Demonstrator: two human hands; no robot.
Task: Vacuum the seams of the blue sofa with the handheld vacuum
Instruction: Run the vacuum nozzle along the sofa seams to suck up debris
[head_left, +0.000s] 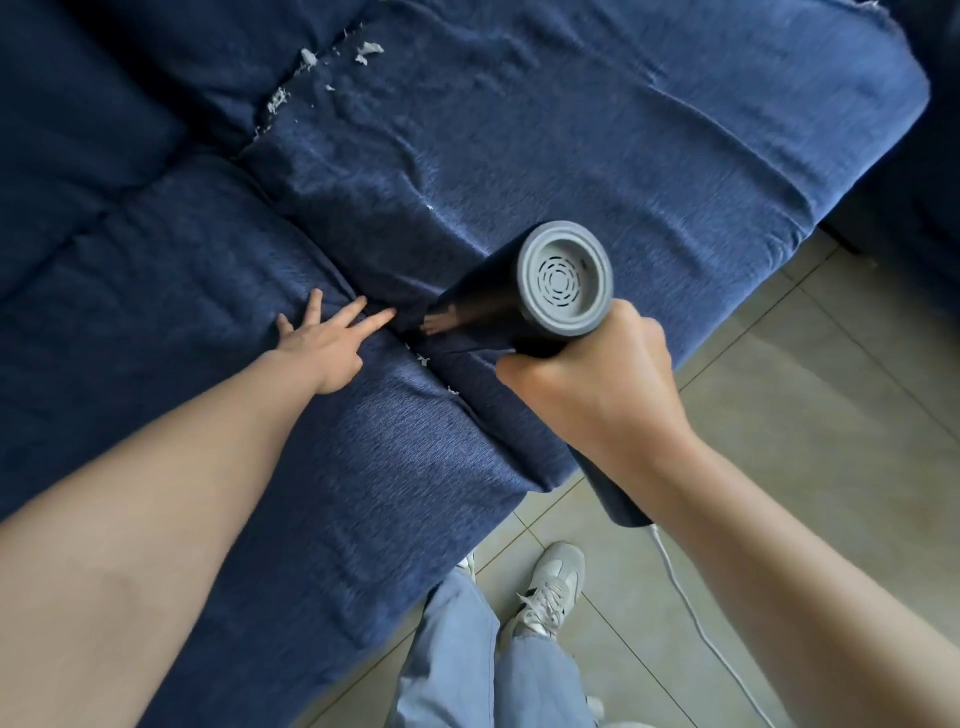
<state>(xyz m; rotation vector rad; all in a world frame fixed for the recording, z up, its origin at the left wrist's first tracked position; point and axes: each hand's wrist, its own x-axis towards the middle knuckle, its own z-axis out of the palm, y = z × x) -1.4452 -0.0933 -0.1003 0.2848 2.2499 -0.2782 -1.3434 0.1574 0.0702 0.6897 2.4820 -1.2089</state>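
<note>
Handheld vacuum (524, 296), dark body w/ grey vented rear cap facing the camera, is angled down at the seam (415, 348) between two seat cushions of the blue sofa (623, 156). Nozzle tip sits right at the seam; it's blurred, so can't tell if it touches the fabric. Right hand (592, 384) grips the vacuum's handle, fingers curled round it. Left hand (327, 338) lies flat on the left cushion just beside the seam, fingers straight and spread, index tip near the nozzle. Small white scraps (423, 359) lie in the seam just below the nozzle; more white debris (311, 60) sits along the back seam, top left. White cord (691, 608) trails from the handle's end over the tiled floor (831, 389). Person's jeans (467, 665) and pale sneaker (550, 587) are at the bottom.
</note>
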